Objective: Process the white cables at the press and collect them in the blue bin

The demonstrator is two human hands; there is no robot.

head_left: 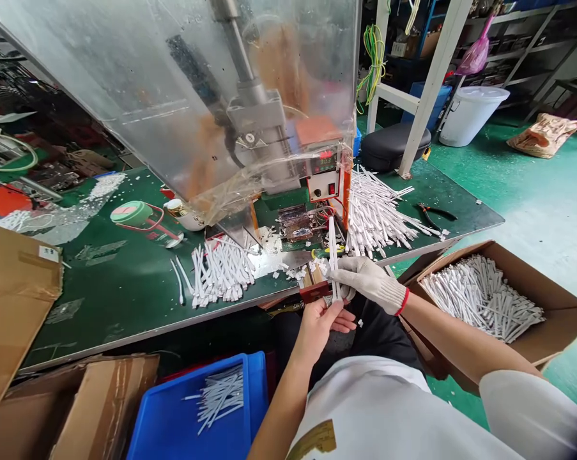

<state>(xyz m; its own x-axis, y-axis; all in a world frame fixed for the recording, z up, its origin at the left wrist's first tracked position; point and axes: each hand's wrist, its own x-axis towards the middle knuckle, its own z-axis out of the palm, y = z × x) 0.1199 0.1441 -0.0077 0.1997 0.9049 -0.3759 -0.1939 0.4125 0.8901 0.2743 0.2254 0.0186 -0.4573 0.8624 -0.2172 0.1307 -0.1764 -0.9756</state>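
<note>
A few slender white strips with blocky ends [333,249] stand nearly upright between my hands, in front of the press. My left hand [317,326] is bare and pinches their lower end between thumb and finger, its other fingers partly curled. Higher up, my right hand [372,282], in a white knit glove with a red cuff, closes around the same strips. Just beyond them, the press bed [295,223] holds a metal fixture with white scraps around it. A loose pile of similar strips [372,214] lies to the right, and a neater bunch [223,268] to the left.
A clear guard [149,83] hangs before the press. Pliers [436,214] and a lidded cup [147,223] sit on the green table [144,287]. A carton [563,313] of strips stands right; a blue bin [168,409] with strips and cardboard boxes [110,402] are at lower left.
</note>
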